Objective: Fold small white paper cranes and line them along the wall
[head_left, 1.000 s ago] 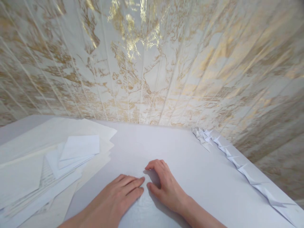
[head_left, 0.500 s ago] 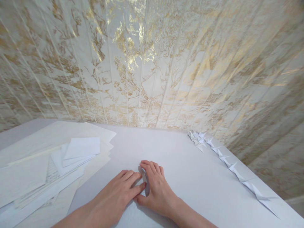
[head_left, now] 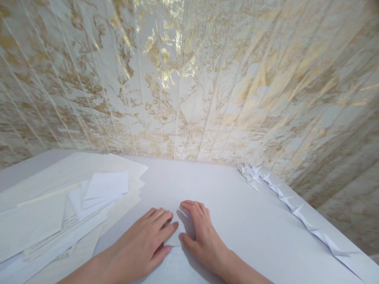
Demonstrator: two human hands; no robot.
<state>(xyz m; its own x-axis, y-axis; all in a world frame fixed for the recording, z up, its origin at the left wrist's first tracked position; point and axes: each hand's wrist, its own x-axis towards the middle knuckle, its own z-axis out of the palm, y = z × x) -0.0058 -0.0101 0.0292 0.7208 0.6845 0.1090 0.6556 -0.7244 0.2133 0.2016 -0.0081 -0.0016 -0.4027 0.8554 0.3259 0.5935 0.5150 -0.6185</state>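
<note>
A small piece of white folded paper (head_left: 172, 240) lies on the white table, partly hidden beneath my left hand. My left hand (head_left: 148, 236) rests over it with bent fingers, thumb and index finger on either side of the visible part, holding it down. To the right of the paper is my right hand (head_left: 203, 230), its thumb apart from the fingers and close to the paper's right edge. No object shows in that hand. The paper's far side is covered by my left fingers.
Stacked white sheets (head_left: 108, 184) and larger papers (head_left: 35, 221) spread over the table's left side. Several folded paper cranes (head_left: 302, 217) line the right edge, with more (head_left: 248, 173) clustered at the far right corner. Behind the table (head_left: 183, 177) hangs a gold-patterned curtain (head_left: 189, 98).
My hands have moved apart. The right hand has drawn off to the right and its thumb has left the left fingers, so more of the paper shows. The view has shifted slightly.
</note>
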